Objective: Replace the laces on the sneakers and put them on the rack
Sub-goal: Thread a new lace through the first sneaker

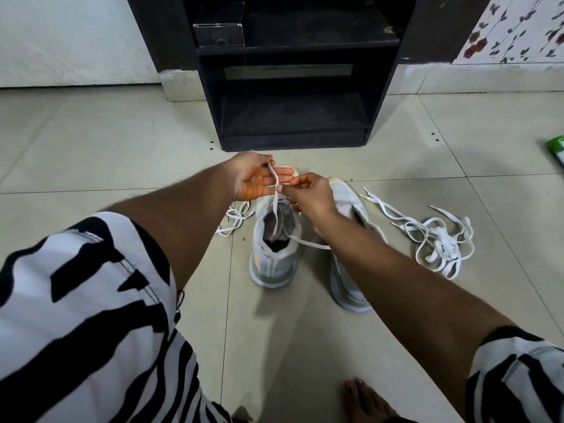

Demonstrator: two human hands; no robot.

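Two grey sneakers with orange accents stand side by side on the tiled floor, the left one with its heel toward me, the right one partly under my right forearm. A white lace rises from the left sneaker. My left hand pinches its upper loop between thumb and fingers, palm turned up. Just to the right, my right hand pinches the same lace. One strand trails across to my right forearm. A tangle of loose white laces lies right of the sneakers. More lace lies left.
A dark shoe rack with open shelves stands just beyond the sneakers against the wall; a small box sits on its upper shelf. A green packet lies at the far right edge. My bare foot is at the bottom.
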